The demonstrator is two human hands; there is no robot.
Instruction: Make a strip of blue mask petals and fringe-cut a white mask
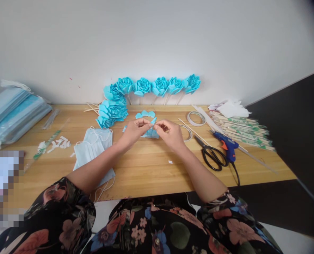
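Observation:
Over the middle of the table, my left hand (136, 131) and my right hand (170, 134) meet fingertip to fingertip. Between them they pinch a small folded blue petal (153, 121), which points upward. Below the fingers lies a flat piece of blue fabric (151, 134), partly hidden by my hands. Just beyond, a short row of cut blue petals (145, 114) rests on the wood. Past my left hand, several finished blue fabric flowers (112, 110) lie on thin sticks.
Face masks (94, 148) lie left; packaged masks (16, 113) stack farther left. White scraps (60, 143) are scattered nearby. On the right are tape rolls (196, 124), black-handled scissors (211, 155), a blue glue gun (228, 144) with its cord, and wrapped chopsticks (244, 128). A wall stands behind.

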